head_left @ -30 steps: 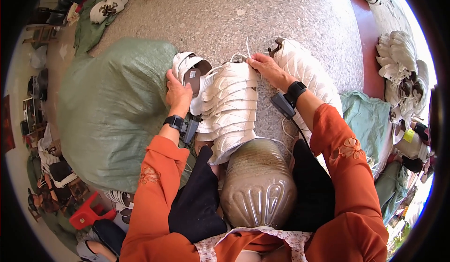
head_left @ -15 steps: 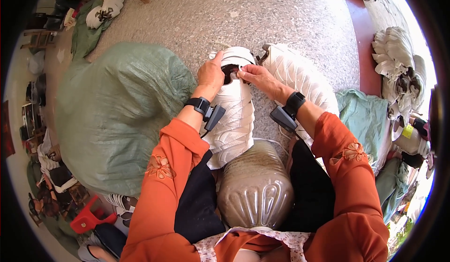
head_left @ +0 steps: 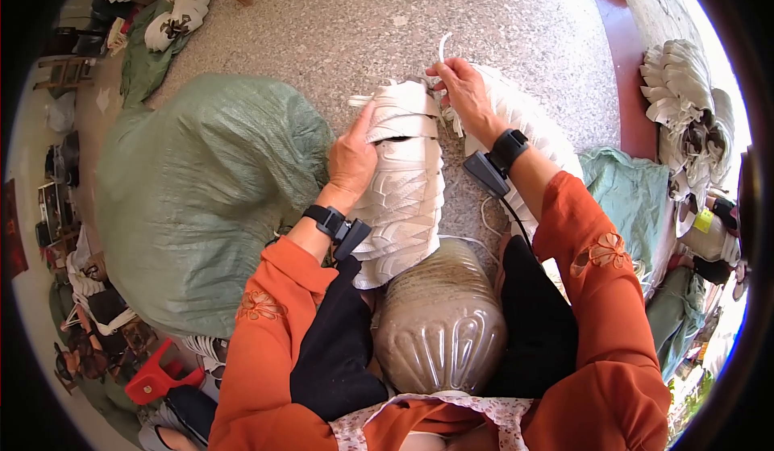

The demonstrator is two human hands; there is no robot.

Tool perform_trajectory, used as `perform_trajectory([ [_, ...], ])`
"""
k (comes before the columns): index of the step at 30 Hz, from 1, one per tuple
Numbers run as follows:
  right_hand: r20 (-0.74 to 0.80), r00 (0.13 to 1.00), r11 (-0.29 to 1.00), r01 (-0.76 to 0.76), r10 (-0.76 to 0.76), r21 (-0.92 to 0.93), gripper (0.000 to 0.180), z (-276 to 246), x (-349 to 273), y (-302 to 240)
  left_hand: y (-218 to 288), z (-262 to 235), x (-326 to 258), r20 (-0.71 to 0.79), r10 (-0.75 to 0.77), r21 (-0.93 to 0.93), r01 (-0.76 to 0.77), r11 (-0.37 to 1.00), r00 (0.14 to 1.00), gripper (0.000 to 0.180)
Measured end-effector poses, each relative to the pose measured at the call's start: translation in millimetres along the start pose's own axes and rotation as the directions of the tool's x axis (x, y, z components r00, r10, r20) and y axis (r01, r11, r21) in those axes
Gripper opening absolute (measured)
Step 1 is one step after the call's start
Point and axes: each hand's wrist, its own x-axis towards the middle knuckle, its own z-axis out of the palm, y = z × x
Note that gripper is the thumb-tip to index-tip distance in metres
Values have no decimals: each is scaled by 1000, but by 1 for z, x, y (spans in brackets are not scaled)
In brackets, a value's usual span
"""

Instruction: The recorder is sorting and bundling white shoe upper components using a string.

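A bundle of white shoe uppers (head_left: 399,185), nested in an overlapping row, lies between my knees and points away from me. My left hand (head_left: 352,161) grips the left edge near its far end, one finger along the edge and the others partly hidden. My right hand (head_left: 466,96) is just beyond the bundle's far right corner, pinching a thin white lace (head_left: 443,45) whose loose end curls upward. Under my right hand and wrist lies a second bundle of white uppers (head_left: 528,124), partly covered by the arm.
A bulky green woven sack (head_left: 201,201) lies at my left. Between my legs stands a large clear ribbed plastic jar (head_left: 439,322). More white uppers (head_left: 685,104) and a green cloth (head_left: 625,201) lie at right. A red plastic stool (head_left: 161,374) is at lower left.
My right hand has moved up and right from the upper's opening, pulling the white lace out. My left hand has slid slightly down and left. The far upper now lies flatter over the stack.
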Motion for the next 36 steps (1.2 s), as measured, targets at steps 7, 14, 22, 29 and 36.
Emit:
perform_trajectory([
  [7,174,984,897,103,-30,-429,22,2,16,15,-4,2,5,55,31,-74,-27,997,998,61],
  [14,241,970,874,142,-29,-464,21,-11,23,20,22,6,-20,-213,210,120,-188,975,954,47],
  [22,223,971,837,189,-82,-513,20,-20,24,25,39,9,-23,137,179,181,-203,962,974,89],
  [29,237,969,826,186,-66,-532,19,-29,24,21,33,9,-13,270,220,132,-262,956,937,82],
  [36,301,954,850,168,-12,-499,21,-30,23,29,45,16,-10,195,365,-31,-366,930,910,30],
])
